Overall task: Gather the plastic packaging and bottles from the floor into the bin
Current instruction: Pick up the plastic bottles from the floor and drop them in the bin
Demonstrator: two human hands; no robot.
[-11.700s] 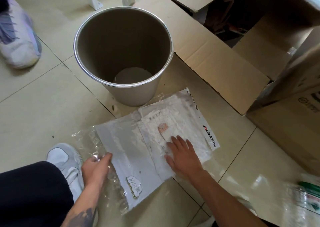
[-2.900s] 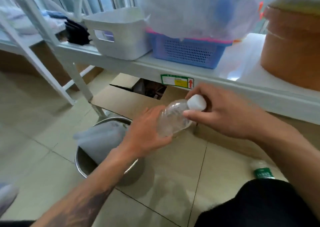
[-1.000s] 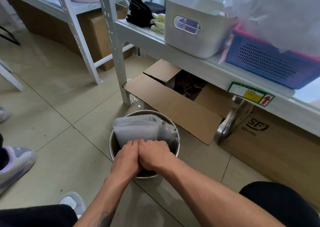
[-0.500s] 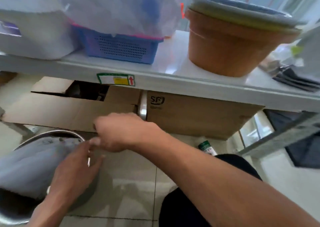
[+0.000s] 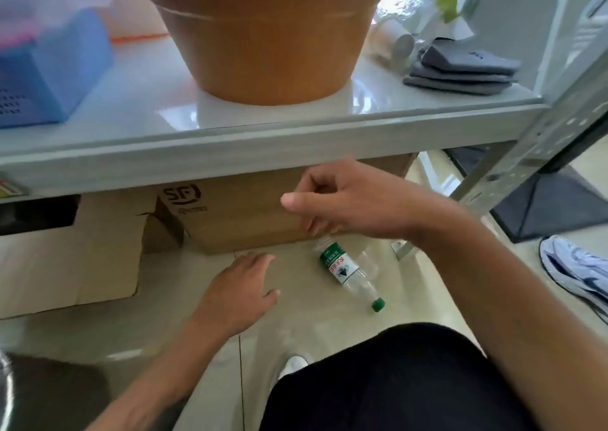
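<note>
A clear plastic bottle (image 5: 348,274) with a green label and green cap lies on the tiled floor, cap pointing toward me, just in front of a cardboard box. My right hand (image 5: 355,200) hovers above the bottle's base end, fingers loosely curled, holding nothing. My left hand (image 5: 240,285) is lower and to the left of the bottle, palm down, fingers apart, empty. Only a sliver of the metal bin's rim (image 5: 4,394) shows at the lower left edge; its contents are out of view.
A white metal shelf (image 5: 263,141) overhangs the floor, carrying an orange pot (image 5: 263,35), a blue basket (image 5: 49,68) and folded grey cloths (image 5: 460,71). Cardboard boxes (image 5: 237,213) stand beneath it. A shelf post (image 5: 513,164) and another person's shoe (image 5: 575,269) are at the right.
Both hands left the bin, where they pressed packaging down, and moved right. The view swung right, bringing the green-capped bottle into full view under my right hand.
</note>
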